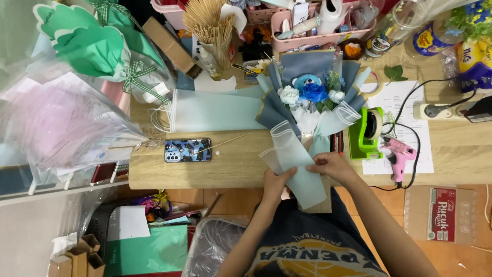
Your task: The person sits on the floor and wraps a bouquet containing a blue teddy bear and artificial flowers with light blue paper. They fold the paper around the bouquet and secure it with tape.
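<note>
Head view, looking down on a wooden table [230,164] crowded with craft supplies. Both hands work at 6 o'clock of the bouquet [307,102], at the table's near edge. Left hand [277,182] has fingers closed on the lower left edge of a pale blue translucent wrapping sheet [297,164]; right hand [330,165] pinches the same sheet's right edge, fingers curled over it. The sheet lies folded against the bouquet's stem end and hangs past the table edge toward the person's lap. The bouquet lies flat, blooms toward 12 o'clock: a blue rose [313,93] in the middle, white flowers either side, a small blue plush figure [306,81] just above, all set in slate-blue and pale blue wraps. At 9 o'clock of the bouquet, another pale blue sheet [215,110] lies spread flat. At 8 o'clock, a phone [187,150] in a patterned case, with a thin wooden stick [225,142] beside it. At 3 o'clock, a green tape dispenser [365,134], and just beyond it a pink glue gun [397,155] resting on a printed paper [410,107]. A cup of wooden skewers [210,25] stands at 11 o'clock; green-wrapped bundles [87,43] lie far left
</note>
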